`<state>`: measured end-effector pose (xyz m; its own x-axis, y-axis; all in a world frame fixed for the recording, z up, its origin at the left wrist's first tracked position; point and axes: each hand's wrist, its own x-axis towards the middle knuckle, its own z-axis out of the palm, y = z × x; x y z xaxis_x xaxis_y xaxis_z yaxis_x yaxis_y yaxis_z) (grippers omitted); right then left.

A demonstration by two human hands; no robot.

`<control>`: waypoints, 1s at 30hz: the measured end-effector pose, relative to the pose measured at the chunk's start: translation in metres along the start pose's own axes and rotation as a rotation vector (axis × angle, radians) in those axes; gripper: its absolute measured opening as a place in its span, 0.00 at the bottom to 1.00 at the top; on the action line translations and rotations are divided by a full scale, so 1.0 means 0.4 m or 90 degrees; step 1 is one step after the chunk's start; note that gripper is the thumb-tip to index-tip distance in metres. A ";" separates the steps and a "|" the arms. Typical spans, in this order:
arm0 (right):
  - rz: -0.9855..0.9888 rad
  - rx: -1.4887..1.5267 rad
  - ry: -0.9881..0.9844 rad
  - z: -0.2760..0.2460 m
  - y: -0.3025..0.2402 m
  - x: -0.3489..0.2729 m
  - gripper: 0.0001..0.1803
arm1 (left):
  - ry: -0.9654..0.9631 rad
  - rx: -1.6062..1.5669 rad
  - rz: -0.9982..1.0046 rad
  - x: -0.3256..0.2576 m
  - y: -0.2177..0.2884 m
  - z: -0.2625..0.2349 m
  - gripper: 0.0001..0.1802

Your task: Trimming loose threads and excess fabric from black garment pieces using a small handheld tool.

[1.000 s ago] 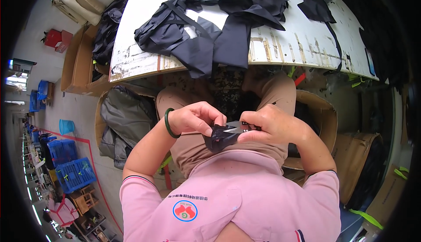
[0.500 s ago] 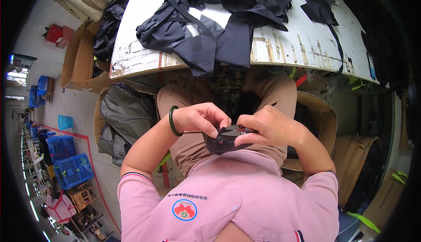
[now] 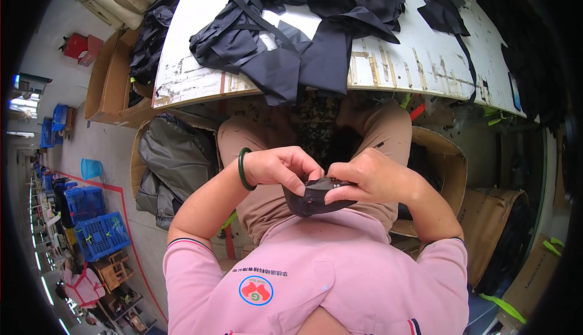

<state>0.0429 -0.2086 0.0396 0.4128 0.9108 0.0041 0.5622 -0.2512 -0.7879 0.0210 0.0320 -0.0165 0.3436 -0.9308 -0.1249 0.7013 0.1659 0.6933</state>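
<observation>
Workshop bench (image 3: 182,78) ahead, black cloth piece (image 3: 311,204) over the lap (image 3: 261,210)

Black fabric pieces (image 3: 267,68) heaped on bench. Left hand (image 3: 280,166) pinches the cloth's left part; right hand (image 3: 382,176) closed round a dark tool (image 3: 337,184), mostly hidden, at its right. Judgement: keep cloth taut between them, left hand clear of tool.

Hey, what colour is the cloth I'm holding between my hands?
Black; the cloth shows best in the head view.

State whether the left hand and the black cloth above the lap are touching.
Touching. The head view shows the left hand with its thumb laid over the cloth's upper edge, with no gap between them.
</observation>
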 end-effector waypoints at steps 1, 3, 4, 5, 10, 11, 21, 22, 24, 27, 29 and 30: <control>-0.001 0.000 0.000 -0.001 0.003 -0.001 0.20 | -0.011 0.009 0.009 0.000 -0.005 -0.007 0.06; 0.010 -0.008 -0.005 -0.002 0.013 -0.006 0.21 | -0.025 0.019 0.016 0.000 -0.005 -0.008 0.06; 0.011 -0.008 -0.004 0.001 0.017 -0.011 0.21 | -0.007 0.030 0.049 0.001 0.000 -0.001 0.06; 0.049 0.003 0.059 0.005 0.020 -0.017 0.21 | 0.011 0.041 0.081 0.001 0.002 0.004 0.06; 0.145 0.003 0.279 0.021 0.009 -0.030 0.22 | 0.273 0.056 0.321 0.019 -0.034 0.025 0.05; 0.117 -0.056 0.300 0.033 0.003 -0.028 0.22 | 0.334 0.091 0.391 0.024 -0.041 0.026 0.05; 0.062 -0.196 0.326 0.039 -0.025 -0.002 0.21 | 0.436 0.262 0.470 0.033 -0.047 0.060 0.06; 0.063 -0.196 0.327 0.039 -0.026 -0.002 0.21 | 0.430 0.275 0.473 0.033 -0.048 0.061 0.06; 0.096 -0.108 0.296 0.038 -0.025 -0.006 0.21 | 0.422 0.288 0.476 0.032 -0.049 0.059 0.06; 0.112 -0.034 0.276 0.032 -0.022 -0.010 0.22 | 0.419 0.306 0.479 0.030 -0.052 0.055 0.06; 0.119 -0.026 0.267 0.031 -0.018 -0.011 0.22 | 0.412 0.278 0.481 0.031 -0.054 0.058 0.06; 0.127 -0.019 0.258 0.031 -0.017 -0.010 0.22 | 0.412 0.278 0.481 0.031 -0.053 0.059 0.06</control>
<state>0.0283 -0.2065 0.0373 0.7594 0.6429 0.0998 0.4612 -0.4238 -0.7796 -0.0044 0.0093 -0.0162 0.9472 -0.2668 0.1780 -0.0682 0.3749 0.9246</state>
